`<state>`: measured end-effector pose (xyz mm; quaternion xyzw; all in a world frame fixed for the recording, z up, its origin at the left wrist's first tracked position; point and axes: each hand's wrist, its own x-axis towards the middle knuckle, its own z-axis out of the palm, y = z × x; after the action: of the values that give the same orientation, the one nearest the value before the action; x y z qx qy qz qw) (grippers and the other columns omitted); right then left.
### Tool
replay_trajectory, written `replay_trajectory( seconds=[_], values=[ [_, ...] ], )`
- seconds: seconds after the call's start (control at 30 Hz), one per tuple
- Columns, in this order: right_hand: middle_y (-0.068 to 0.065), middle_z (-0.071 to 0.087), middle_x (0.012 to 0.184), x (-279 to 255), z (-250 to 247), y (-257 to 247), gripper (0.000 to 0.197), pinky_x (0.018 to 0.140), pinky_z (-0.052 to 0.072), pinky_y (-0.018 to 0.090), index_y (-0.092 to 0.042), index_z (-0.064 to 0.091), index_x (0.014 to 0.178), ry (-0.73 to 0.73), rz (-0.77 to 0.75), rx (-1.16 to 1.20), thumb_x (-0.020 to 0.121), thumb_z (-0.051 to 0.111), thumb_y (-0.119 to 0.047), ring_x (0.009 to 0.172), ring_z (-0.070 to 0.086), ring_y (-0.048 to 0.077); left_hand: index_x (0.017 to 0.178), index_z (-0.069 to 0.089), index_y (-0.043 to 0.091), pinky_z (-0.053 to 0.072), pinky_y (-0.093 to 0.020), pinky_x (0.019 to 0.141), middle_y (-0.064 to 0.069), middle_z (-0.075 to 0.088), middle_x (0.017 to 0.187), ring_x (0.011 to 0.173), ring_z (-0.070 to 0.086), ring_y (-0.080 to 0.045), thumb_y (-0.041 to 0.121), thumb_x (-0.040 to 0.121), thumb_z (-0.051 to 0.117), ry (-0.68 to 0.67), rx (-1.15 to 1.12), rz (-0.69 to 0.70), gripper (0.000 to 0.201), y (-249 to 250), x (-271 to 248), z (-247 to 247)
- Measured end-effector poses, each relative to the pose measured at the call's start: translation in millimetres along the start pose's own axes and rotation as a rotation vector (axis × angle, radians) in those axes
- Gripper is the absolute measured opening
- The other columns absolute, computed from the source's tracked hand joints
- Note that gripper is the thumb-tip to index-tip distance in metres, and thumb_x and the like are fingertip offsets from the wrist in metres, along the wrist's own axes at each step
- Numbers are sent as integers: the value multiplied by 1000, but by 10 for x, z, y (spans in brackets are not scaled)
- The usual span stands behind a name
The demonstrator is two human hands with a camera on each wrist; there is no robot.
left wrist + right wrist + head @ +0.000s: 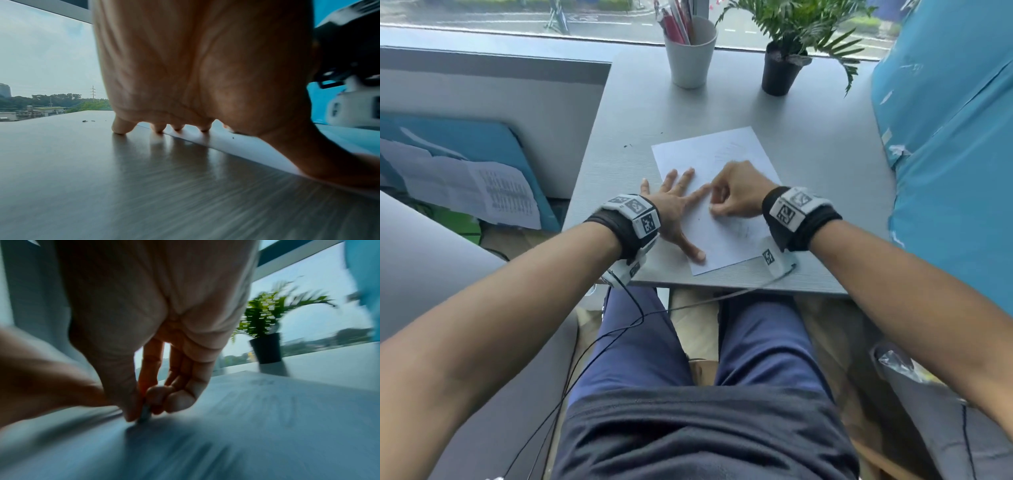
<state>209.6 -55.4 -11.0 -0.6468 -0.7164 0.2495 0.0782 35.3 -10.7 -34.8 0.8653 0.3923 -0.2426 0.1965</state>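
A white sheet of paper (722, 154) lies at an angle on the grey desk (616, 178). My left hand (676, 204) lies flat with fingers spread, pressing the sheet's left edge; its fingertips (158, 129) touch down along the paper (226, 142). My right hand (714, 209) is curled over the middle of the sheet. Its thumb and fingers pinch a small greyish object (145, 413), which touches the paper (257, 402). The object is blurred, so I cannot tell what it is. Faint marks show on the sheet near that hand.
A white cup of pens (690, 54) and a potted plant (780, 72) stand at the desk's far edge by the window. A blue panel (945, 137) borders the right. Loose printed papers (482, 192) lie lower left. Dark specks (627, 145) sit beside the sheet.
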Motion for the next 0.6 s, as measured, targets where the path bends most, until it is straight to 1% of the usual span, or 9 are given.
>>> replay_trajectory(
  seconds=[0.07,0.13,0.23,0.3,0.33,0.4,0.5,0.53,0.6],
  values=[
    [-6,70,69,-184,104,-113,3,59,52,20,-16,77,74,-166,-57,-8,74,77,-18,65,64,7,148,-24,44,-7,-71,112,5,-38,156,145,-31,-25,89,38,72,5,3,-5,153,-4,5,7],
    [-8,70,68,-236,111,-140,2,58,52,17,-18,78,73,-261,-124,-31,74,78,-20,64,63,1,148,-24,44,-7,-71,112,5,-38,156,145,-31,-25,90,37,71,3,6,-7,154,-3,2,17],
    [-12,63,59,1,-37,-36,1,53,43,17,-18,77,73,-92,-69,-14,73,76,-18,51,55,-1,149,-24,43,-7,-71,111,4,-37,156,145,-31,-26,90,37,71,-11,6,-1,154,15,-5,5],
    [-6,60,58,129,-74,31,4,57,41,18,-15,76,71,61,-12,12,72,73,-17,52,52,0,149,-23,42,-6,-72,111,3,-37,157,145,-30,-28,89,39,71,-5,4,-1,153,24,-17,-7],
    [-5,60,59,130,-50,20,4,58,41,19,-14,76,71,83,-2,13,71,72,-17,53,52,1,149,-23,42,-5,-72,111,3,-36,157,145,-30,-28,89,39,71,-2,4,0,153,23,-17,-13],
    [-6,63,61,2,43,-62,4,57,44,19,-13,76,72,-11,-24,4,72,73,-15,56,57,5,149,-25,42,-5,-72,111,3,-37,157,145,-31,-27,89,38,71,-2,4,1,154,12,-4,-5],
    [-8,68,66,-218,123,-149,3,56,49,18,-17,77,73,-271,-110,-13,74,78,-20,63,63,7,148,-25,44,-5,-72,112,5,-38,156,145,-31,-26,91,37,70,0,13,-2,154,-12,14,22],
    [-7,70,67,-196,95,-130,4,58,51,19,-18,77,73,-288,-127,-25,74,78,-22,64,63,8,148,-25,44,-5,-72,111,6,-38,156,145,-32,-26,91,37,70,-2,17,-2,154,-15,16,26],
    [-4,70,67,-31,5,-33,5,57,49,21,-17,78,75,-168,-98,-13,73,78,-21,62,62,8,149,-24,43,-5,-72,111,5,-38,156,145,-31,-26,90,38,70,-9,17,-2,153,-5,10,21]
  ],
)
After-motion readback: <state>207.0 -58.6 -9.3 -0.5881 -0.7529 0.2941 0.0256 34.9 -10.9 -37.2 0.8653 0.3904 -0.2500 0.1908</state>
